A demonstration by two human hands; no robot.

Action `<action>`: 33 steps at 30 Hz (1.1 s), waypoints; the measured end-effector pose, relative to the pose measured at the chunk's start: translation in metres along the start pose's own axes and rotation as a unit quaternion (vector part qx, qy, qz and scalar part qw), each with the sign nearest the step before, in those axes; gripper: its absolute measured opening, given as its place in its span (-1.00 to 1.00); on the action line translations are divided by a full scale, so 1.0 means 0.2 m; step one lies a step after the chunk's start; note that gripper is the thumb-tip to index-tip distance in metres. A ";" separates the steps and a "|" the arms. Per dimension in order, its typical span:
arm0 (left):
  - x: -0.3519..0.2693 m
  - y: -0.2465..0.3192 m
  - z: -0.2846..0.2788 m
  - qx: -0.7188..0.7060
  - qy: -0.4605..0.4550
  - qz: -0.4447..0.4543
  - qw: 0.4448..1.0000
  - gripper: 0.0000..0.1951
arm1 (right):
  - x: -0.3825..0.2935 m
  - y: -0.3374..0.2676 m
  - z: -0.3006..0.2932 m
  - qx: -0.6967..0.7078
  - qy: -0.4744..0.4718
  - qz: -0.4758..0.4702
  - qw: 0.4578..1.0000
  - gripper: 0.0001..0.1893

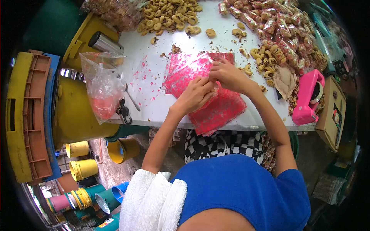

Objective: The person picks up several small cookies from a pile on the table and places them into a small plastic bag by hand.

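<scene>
My left hand (pixel 199 93) and my right hand (pixel 227 73) meet over a stack of clear plastic wrappers (pixel 216 115) printed in red. Both sets of fingers pinch a gathered piece of printed wrapper (pixel 218 85); what it encloses is mostly hidden by the fingers. More printed sheets (pixel 185 73) lie beneath, overlapping at different angles, and the front corner hangs over the table edge. Beyond them are loose ring-shaped cookies (pixel 164 14) with a dark filling. Filled cookie packs (pixel 277 26) are heaped at the back right.
A white table (pixel 138 72) carries crumbs, a spoon (pixel 133 97), keys (pixel 123 111) and a plastic bag (pixel 101 86) at left. At right are a pink tape dispenser (pixel 306 99), loose cookies (pixel 264 62) and a cardboard box (pixel 331 115). Yellow buckets (pixel 83 169) stand below left.
</scene>
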State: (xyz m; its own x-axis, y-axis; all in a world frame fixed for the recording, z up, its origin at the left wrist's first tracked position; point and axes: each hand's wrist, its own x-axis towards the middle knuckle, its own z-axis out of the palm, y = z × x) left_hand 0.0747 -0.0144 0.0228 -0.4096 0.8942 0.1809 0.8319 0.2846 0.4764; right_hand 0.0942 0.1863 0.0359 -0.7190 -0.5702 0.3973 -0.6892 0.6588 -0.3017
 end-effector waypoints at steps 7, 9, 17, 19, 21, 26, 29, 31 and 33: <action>-0.05 -0.01 0.05 -0.036 0.104 -0.054 0.992 -0.64 | -0.25 -0.31 0.16 0.307 0.155 0.469 0.813 -0.72; -0.04 -0.02 0.07 -0.029 0.119 -0.055 0.991 -0.64 | -0.24 -0.35 0.25 0.234 0.170 0.383 0.877 -0.60; -0.03 -0.08 0.06 0.007 0.067 -0.064 0.996 -0.68 | -0.06 -0.45 0.31 0.199 0.222 0.213 0.931 -0.23; 0.01 -0.02 0.02 -0.106 0.073 -0.138 0.982 -0.60 | -0.04 -0.39 0.34 0.201 0.214 0.199 0.935 -0.29; 0.01 -0.01 0.00 -0.214 0.080 -0.213 0.950 -0.46 | -0.02 -0.35 0.36 0.207 0.206 0.179 0.939 -0.34; -0.07 -0.04 0.05 -0.310 0.172 -0.210 0.911 -0.24 | 0.01 -0.35 0.38 0.085 0.161 0.205 0.962 -0.45; -0.15 0.03 -0.11 -0.164 0.028 -0.174 0.971 -0.18 | 0.02 -0.35 0.37 0.092 0.147 0.248 0.953 -0.56; -0.23 -0.04 -0.16 -0.173 0.036 -0.149 0.973 -0.26 | 0.05 -0.38 0.36 0.086 0.163 0.247 0.951 -0.61; -0.26 -0.12 -0.16 -0.181 0.043 -0.121 0.975 -0.33 | 0.07 -0.38 0.37 0.078 0.180 0.248 0.949 -0.65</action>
State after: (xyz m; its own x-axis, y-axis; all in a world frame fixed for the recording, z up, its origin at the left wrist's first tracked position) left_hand 0.0632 -0.0797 0.0297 -0.6207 0.7789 0.0900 0.5262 0.3288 0.7842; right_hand 0.1304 0.0923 0.0007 -0.9003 0.0134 0.4350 -0.2997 0.7057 -0.6420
